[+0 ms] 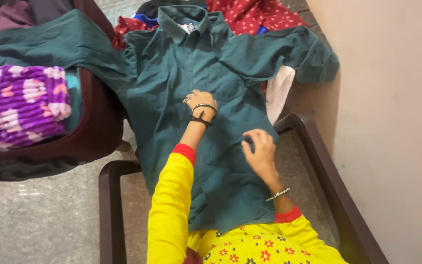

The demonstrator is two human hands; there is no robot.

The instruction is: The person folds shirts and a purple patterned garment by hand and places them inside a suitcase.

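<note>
Nearest, yellow sleeves with red cuffs are reaching forward over a flowered yellow lap.

Item: right hand, bracelet at the wrist. It is lying on the shirt with fingers spread and slightly curled, gripping nothing that I can make out; it looks to be pressing or brushing the cloth flat.

Item: left hand, dark bangles at the wrist. It is resting farther up, on the shirt's chest beside the button line, fingers loosely bent, palm down on the cloth. Both hands are touching the cloth, set apart from each other.

Item: shirt, dark green, collared. It is lying front up, spread across a dark wooden chair frame, collar away from the person, sleeves thrown out to each side.

Step judged: smoothing the laid-out shirt. A next move would call for flat palms sweeping outward toward the hem and sides, without dragging the cloth off the frame.

Farther left, a purple blanket is sitting on another chair. Farthest, red dotted cloth is lying past the collar, beside a pale wall.
</note>
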